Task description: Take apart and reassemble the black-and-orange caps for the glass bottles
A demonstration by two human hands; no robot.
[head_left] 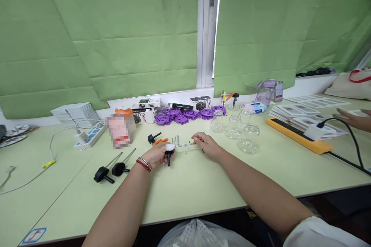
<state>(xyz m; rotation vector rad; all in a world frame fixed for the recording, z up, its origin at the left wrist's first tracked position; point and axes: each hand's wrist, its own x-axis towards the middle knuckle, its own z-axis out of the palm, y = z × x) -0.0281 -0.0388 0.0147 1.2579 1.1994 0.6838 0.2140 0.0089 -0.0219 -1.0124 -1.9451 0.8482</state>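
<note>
Left of the jars (pixel 233 128), your left hand (pixel 156 157) grips the knob (pixel 169 149) and your right hand (pixel 207 145) pinches the rod (pixel 185 145) meeting it: seemingly mid-joining, so next keep the rod straight.

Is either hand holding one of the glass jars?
No, the left hand and right hand hold a black-handled rod; the glass jars stand apart.

Bright, even daylight – edges bowed, sharp

Matt green table (pixel 203 185); clear glossy glass jars (pixel 247 144); thin shiny metal rod (pixel 185 145).
</note>
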